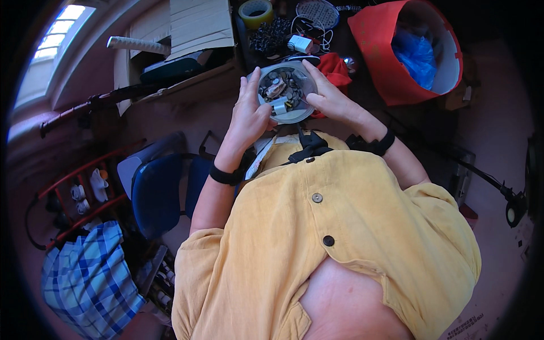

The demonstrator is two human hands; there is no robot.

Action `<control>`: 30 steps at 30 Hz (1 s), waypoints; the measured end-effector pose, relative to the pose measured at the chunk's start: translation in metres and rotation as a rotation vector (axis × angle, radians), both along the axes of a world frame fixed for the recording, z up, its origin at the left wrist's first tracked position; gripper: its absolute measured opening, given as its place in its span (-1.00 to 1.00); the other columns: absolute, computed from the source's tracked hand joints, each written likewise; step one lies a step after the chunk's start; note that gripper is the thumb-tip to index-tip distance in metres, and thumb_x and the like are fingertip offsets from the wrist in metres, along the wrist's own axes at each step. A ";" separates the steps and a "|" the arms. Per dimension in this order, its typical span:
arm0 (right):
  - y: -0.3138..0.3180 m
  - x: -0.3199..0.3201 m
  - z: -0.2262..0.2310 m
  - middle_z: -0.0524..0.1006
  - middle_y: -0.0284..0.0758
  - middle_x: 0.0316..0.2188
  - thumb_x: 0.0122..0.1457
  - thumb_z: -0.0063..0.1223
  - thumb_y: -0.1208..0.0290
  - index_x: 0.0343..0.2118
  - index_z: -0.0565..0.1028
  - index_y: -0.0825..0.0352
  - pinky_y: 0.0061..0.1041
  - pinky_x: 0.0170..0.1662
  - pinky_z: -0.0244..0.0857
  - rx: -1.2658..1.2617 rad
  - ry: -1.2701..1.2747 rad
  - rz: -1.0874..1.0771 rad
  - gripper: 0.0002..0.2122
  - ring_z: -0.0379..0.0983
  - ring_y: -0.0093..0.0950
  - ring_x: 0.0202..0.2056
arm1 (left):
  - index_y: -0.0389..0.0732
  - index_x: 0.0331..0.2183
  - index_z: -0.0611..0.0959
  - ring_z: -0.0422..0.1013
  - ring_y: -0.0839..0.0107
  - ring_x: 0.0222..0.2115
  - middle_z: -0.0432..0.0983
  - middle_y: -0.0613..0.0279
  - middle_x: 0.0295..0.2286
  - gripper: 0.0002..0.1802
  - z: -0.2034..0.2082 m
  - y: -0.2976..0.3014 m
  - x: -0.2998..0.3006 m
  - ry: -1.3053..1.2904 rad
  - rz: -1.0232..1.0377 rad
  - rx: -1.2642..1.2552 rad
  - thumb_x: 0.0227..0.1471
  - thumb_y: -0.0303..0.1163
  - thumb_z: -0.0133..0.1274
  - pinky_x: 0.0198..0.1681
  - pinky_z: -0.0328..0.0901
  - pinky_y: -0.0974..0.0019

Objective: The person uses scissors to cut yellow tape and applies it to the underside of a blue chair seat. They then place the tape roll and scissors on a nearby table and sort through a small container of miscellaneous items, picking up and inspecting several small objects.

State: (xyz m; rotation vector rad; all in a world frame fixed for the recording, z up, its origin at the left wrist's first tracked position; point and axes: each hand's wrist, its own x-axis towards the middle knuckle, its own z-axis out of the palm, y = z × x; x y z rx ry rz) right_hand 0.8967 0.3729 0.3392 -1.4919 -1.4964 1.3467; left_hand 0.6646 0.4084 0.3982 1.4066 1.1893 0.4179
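Between my two hands is a round, see-through plastic tub (293, 118), held in front of my waist. Many coins (293, 90) lie in it, with a small pale packet-like piece (279, 105) near the side closest to me. I cannot tell whether a clear lid covers it. My left hand (251, 110) grips the tub's left side, thumb toward the near rim and fingers pointing away from me. On the opposite side my right hand (331, 99) clasps the wall, its thumb bent inward over the rim.
Beyond the tub are a roll of tape (256, 13), a white charger (300, 44) with cables and a red cloth (334, 72). A cardboard box (201, 25) stands far left, a red bag (371, 54) far right. Left of me are a blue chair (157, 195) and a red rack (73, 173).
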 end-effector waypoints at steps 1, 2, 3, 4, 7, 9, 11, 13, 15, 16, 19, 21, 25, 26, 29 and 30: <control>0.000 0.002 -0.002 0.04 0.09 0.33 0.02 -0.09 0.52 0.37 -0.09 0.45 -0.36 0.40 -0.15 -0.020 -0.002 0.002 -0.20 -0.06 -0.11 0.38 | -0.07 0.36 0.09 0.64 0.18 -0.39 -0.24 -0.47 0.30 -0.10 -0.002 0.001 0.000 0.017 0.000 -0.024 -0.04 -0.62 -0.15 -0.38 0.53 0.35; 0.001 0.003 -0.004 0.04 0.12 0.33 0.03 -0.06 0.48 0.37 -0.08 0.46 -0.34 0.40 -0.15 -0.048 -0.002 0.001 -0.20 -0.08 -0.06 0.39 | -0.07 0.36 0.10 0.64 0.19 -0.40 -0.23 -0.46 0.30 -0.10 -0.004 0.002 0.001 0.006 -0.005 -0.031 -0.04 -0.62 -0.15 -0.38 0.53 0.35; 0.001 0.004 -0.006 0.06 0.12 0.32 0.03 -0.06 0.48 0.36 -0.06 0.47 -0.34 0.40 -0.14 -0.055 -0.018 0.006 -0.21 -0.06 -0.07 0.38 | -0.08 0.36 0.10 0.64 0.20 -0.41 -0.22 -0.45 0.31 -0.11 -0.006 0.003 0.001 -0.010 -0.011 -0.036 -0.04 -0.62 -0.15 -0.38 0.54 0.35; 0.001 0.005 -0.007 0.08 0.12 0.31 0.03 -0.07 0.49 0.36 -0.05 0.47 -0.34 0.40 -0.13 -0.069 -0.032 0.008 -0.22 -0.04 -0.08 0.38 | -0.08 0.35 0.11 0.64 0.20 -0.40 -0.20 -0.41 0.31 -0.13 -0.010 0.004 0.002 -0.003 -0.005 -0.057 -0.02 -0.61 -0.14 -0.38 0.54 0.35; 0.005 0.007 -0.006 0.18 0.08 0.28 0.06 -0.07 0.48 0.34 0.02 0.46 -0.33 0.37 -0.05 -0.058 -0.062 0.036 -0.28 0.08 -0.12 0.34 | -0.10 0.34 0.13 0.63 0.22 -0.39 -0.10 -0.27 0.31 -0.18 -0.020 0.005 0.006 -0.028 0.010 -0.086 0.05 -0.56 -0.08 -0.38 0.54 0.35; 0.008 0.009 0.003 0.26 0.04 0.24 0.11 -0.07 0.46 0.31 0.11 0.44 -0.32 0.34 0.03 -0.049 -0.063 0.033 -0.35 0.18 -0.15 0.29 | -0.10 0.34 0.13 0.62 0.24 -0.38 0.03 -0.17 0.29 -0.21 -0.026 0.006 0.006 -0.081 0.015 -0.095 0.10 -0.51 -0.04 -0.38 0.54 0.35; 0.010 0.012 0.017 0.35 -0.02 0.19 0.17 -0.06 0.44 0.26 0.23 0.41 -0.31 0.30 0.12 -0.088 -0.050 -0.005 -0.45 0.29 -0.17 0.23 | -0.03 0.35 0.12 0.60 0.34 -0.43 0.31 -0.10 0.10 -0.23 -0.028 0.007 0.003 -0.007 -0.003 -0.042 0.14 -0.52 -0.08 -0.42 0.53 0.36; 0.012 0.014 0.037 0.41 -0.07 0.14 0.22 -0.06 0.43 0.20 0.32 0.38 -0.32 0.25 0.18 0.119 -0.252 -0.021 -0.54 0.34 -0.21 0.18 | 0.00 0.35 0.14 0.59 0.41 -0.45 0.48 -0.03 -0.03 -0.26 -0.027 0.009 -0.002 0.093 -0.028 0.074 0.18 -0.52 -0.09 -0.43 0.53 0.36; 0.010 0.010 0.055 0.51 -0.14 -0.01 0.25 -0.05 0.46 0.04 0.47 0.35 -0.30 0.14 0.31 0.339 -0.412 -0.048 -0.69 0.43 -0.22 0.06 | 0.00 0.34 0.18 0.59 0.42 -0.46 0.48 -0.02 -0.04 -0.29 -0.026 0.014 -0.005 0.064 -0.032 -0.001 0.19 -0.51 -0.10 -0.42 0.52 0.37; 0.012 0.005 0.061 0.52 -0.15 -0.05 0.24 -0.06 0.48 0.01 0.49 0.36 -0.32 0.10 0.34 0.394 -0.428 0.037 -0.71 0.45 -0.21 0.02 | 0.00 0.33 0.19 0.59 0.43 -0.46 0.49 -0.01 -0.04 -0.30 -0.025 0.015 -0.006 0.036 -0.031 -0.031 0.19 -0.50 -0.11 -0.42 0.52 0.38; 0.024 -0.018 0.066 0.56 -0.17 -0.24 0.14 0.03 0.52 -0.17 0.55 0.39 -0.25 -0.05 0.42 0.582 -0.454 0.297 -0.80 0.52 -0.19 -0.16 | 0.00 0.32 0.24 0.59 0.44 -0.46 0.50 -0.01 -0.04 -0.33 -0.026 0.018 0.001 -0.112 -0.011 -0.019 0.19 -0.51 -0.13 -0.39 0.51 0.39; 0.034 -0.030 0.064 0.58 -0.14 -0.25 0.13 0.04 0.53 -0.19 0.57 0.41 -0.26 -0.08 0.44 0.439 -0.693 0.616 -0.80 0.55 -0.21 -0.18 | 0.02 0.32 0.25 0.58 0.45 -0.46 0.51 0.00 -0.05 -0.32 -0.026 0.019 0.003 -0.093 -0.031 -0.013 0.18 -0.53 -0.15 -0.37 0.51 0.38; 0.059 -0.049 0.056 0.63 -0.10 -0.29 0.12 0.07 0.50 -0.26 0.63 0.42 -0.29 -0.14 0.48 0.158 -0.958 1.036 -0.82 0.60 -0.20 -0.22 | 0.03 0.29 0.30 0.60 0.33 -0.42 0.49 0.00 0.03 -0.32 -0.020 0.021 -0.006 0.044 -0.069 0.075 0.14 -0.50 -0.14 -0.24 0.50 0.24; 0.065 -0.053 0.053 0.64 -0.10 -0.29 0.12 0.07 0.49 -0.28 0.63 0.42 -0.30 -0.14 0.48 0.123 -1.000 1.106 -0.82 0.60 -0.20 -0.22 | 0.02 0.28 0.31 0.61 0.28 -0.40 0.46 -0.01 0.07 -0.33 -0.018 0.021 -0.010 0.115 -0.078 0.081 0.12 -0.47 -0.13 -0.20 0.49 0.19; 0.073 -0.065 0.040 0.64 -0.14 -0.32 0.06 0.11 0.52 -0.31 0.64 0.38 -0.30 -0.20 0.49 0.169 -1.013 1.120 -0.85 0.61 -0.20 -0.27 | 0.00 0.13 0.51 0.59 0.25 -0.35 0.55 0.07 -0.11 -0.52 -0.017 0.016 -0.013 0.238 0.005 0.500 0.15 -0.39 -0.01 -0.23 0.48 0.22; 0.075 -0.066 0.033 0.64 -0.16 -0.32 0.05 0.11 0.54 -0.33 0.63 0.38 -0.30 -0.21 0.49 0.172 -1.020 1.129 -0.86 0.61 -0.19 -0.28 | -0.01 0.08 0.57 0.59 0.24 -0.34 0.57 0.09 -0.17 -0.58 -0.018 0.015 -0.013 0.280 0.032 0.625 0.15 -0.36 0.03 -0.24 0.47 0.23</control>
